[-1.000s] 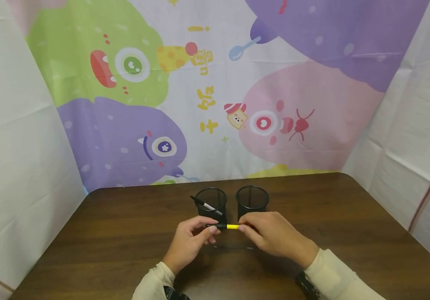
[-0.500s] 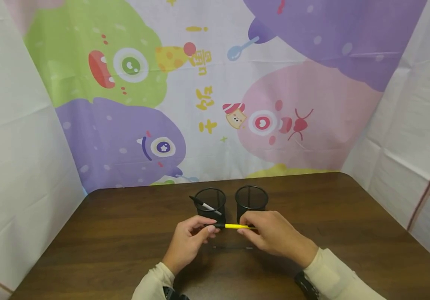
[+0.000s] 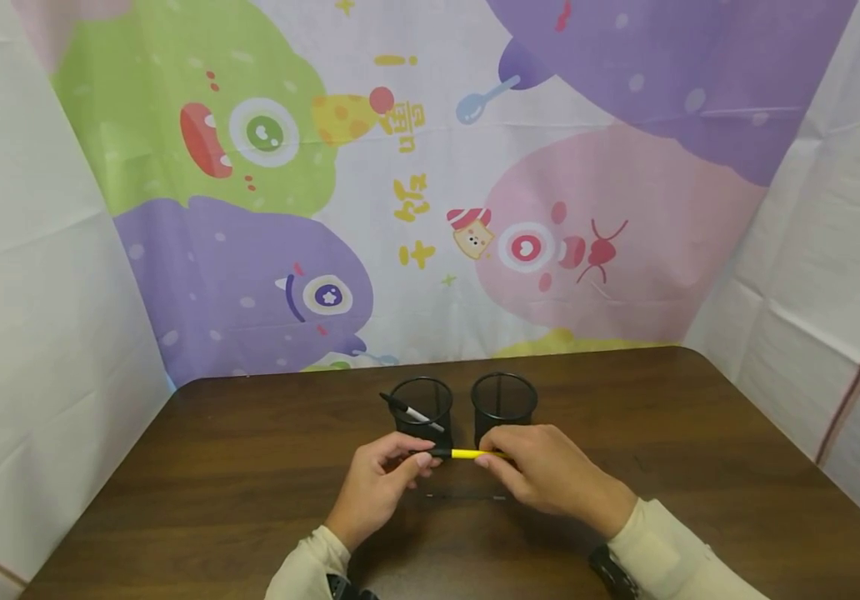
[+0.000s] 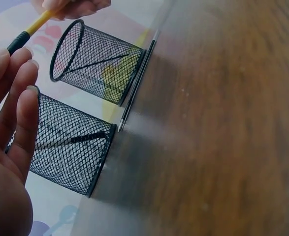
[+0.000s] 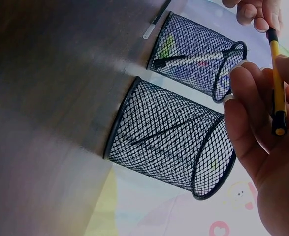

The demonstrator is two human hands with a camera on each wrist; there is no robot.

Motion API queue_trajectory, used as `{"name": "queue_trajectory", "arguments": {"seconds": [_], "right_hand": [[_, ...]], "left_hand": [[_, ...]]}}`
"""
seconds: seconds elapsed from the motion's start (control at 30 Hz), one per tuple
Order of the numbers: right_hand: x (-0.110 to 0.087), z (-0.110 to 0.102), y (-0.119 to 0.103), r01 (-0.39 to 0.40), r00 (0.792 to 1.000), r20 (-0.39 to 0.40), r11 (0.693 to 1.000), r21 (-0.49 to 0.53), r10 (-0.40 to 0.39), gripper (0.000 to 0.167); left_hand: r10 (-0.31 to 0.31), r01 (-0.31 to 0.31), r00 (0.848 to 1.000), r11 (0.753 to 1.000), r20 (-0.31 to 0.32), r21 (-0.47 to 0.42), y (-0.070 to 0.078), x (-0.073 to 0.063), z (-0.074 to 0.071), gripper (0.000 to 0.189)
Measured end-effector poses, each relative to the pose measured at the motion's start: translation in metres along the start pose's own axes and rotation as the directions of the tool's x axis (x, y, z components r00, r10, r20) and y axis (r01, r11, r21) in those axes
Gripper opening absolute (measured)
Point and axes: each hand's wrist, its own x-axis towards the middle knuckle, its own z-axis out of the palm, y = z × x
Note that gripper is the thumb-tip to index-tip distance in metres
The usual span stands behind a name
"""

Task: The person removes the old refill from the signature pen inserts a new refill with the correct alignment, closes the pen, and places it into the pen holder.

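Note:
Between both hands lies a yellow pen (image 3: 464,454) with a black front section, held level above the table. My left hand (image 3: 381,483) pinches the black section between thumb and fingers. My right hand (image 3: 553,467) pinches the yellow barrel; in the right wrist view the pen's black rear end (image 5: 279,120) shows beside the palm. A thin dark pen refill (image 4: 137,83) lies on the table in front of two black mesh pen holders. The left holder (image 3: 421,398) contains a black-and-white pen (image 3: 411,410), leaning on its rim; the right holder (image 3: 505,400) stands behind my right hand.
A dark wood table (image 3: 212,483) extends around the hands to both sides. Behind it hangs a cartoon-printed cloth (image 3: 430,317), with white cloth sides (image 3: 25,250) at left and right.
More of the yellow barrel shows between the hands than one second ago, as the right fingers have shifted slightly on it. The holders and refill have not moved.

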Motion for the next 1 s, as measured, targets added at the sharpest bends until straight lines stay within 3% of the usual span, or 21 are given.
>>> {"name": "queue_trajectory", "arguments": {"seconds": [0.27, 0.47, 0.73, 1.0], "right_hand": [[-0.0008, 0.0, -0.0016, -0.054, 0.998, 0.033, 0.999, -0.006, 0.054, 0.007], [-0.0003, -0.0013, -0.0031, -0.09, 0.994, 0.064, 0.996, 0.0, 0.09, 0.017], [0.0002, -0.0018, -0.0037, -0.062, 0.997, 0.039, 0.998, -0.002, 0.062, 0.019], [0.0015, -0.001, -0.0041, -0.026, 0.999, 0.042, 1.0, 0.002, 0.026, 0.011]], "left_hand": [[0.006, -0.005, 1.0, 1.0, 0.014, -0.011, -0.0017, -0.0001, 0.0009, 0.019], [-0.009, 0.01, 1.0, 0.999, 0.018, -0.036, -0.0012, -0.0003, 0.0026, 0.02], [0.033, -0.032, 0.998, 0.999, 0.044, -0.043, -0.0012, 0.0005, 0.004, 0.018], [-0.005, 0.005, 1.0, 1.0, 0.03, -0.027, 0.0018, -0.0001, 0.0039, 0.02]]}}
